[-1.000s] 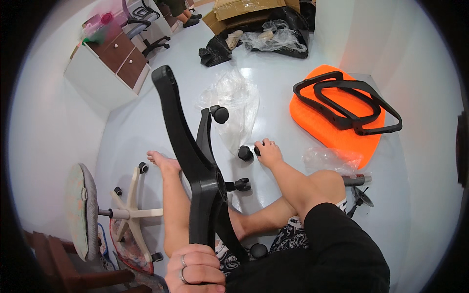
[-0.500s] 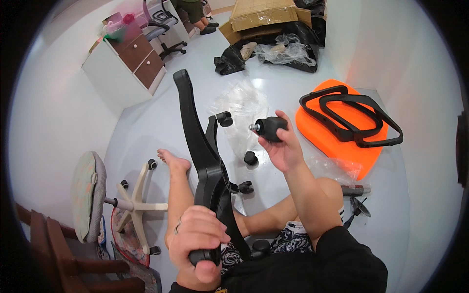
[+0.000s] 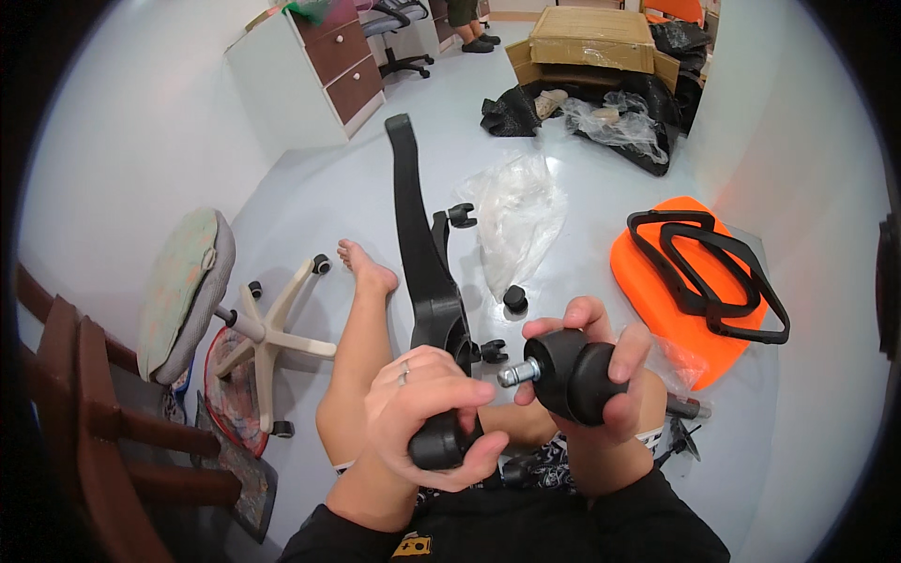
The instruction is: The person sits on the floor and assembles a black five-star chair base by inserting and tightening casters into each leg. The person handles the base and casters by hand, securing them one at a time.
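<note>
A black star-shaped chair base (image 3: pixel 427 244) stands tilted in front of me, one long leg pointing up and away. My left hand (image 3: pixel 405 402) is wrapped round its near leg end, thumb and forefinger spread around the rounded black tip. In my right hand (image 3: pixel 615 433) is a black caster (image 3: pixel 571 373) with twin wheels, its bare metal stem pointing left toward the base. Casters (image 3: pixel 461 216) sit on other legs of the base. A loose caster (image 3: pixel 515 300) lies on the floor beyond my right hand.
An orange seat panel (image 3: pixel 648 272) with two black armrests (image 3: pixel 741 314) lies at the right. A beige chair base with a padded seat (image 3: pixel 188 291) rests at the left by brown wooden furniture (image 3: pixel 103 422). Plastic film (image 3: pixel 521 211), a cardboard box (image 3: pixel 591 38) and drawers (image 3: pixel 352 89) lie farther off.
My right hand has brought the caster down and nearer, close to my left hand. My left thumb and forefinger have spread around the leg end. The view has shifted left.
</note>
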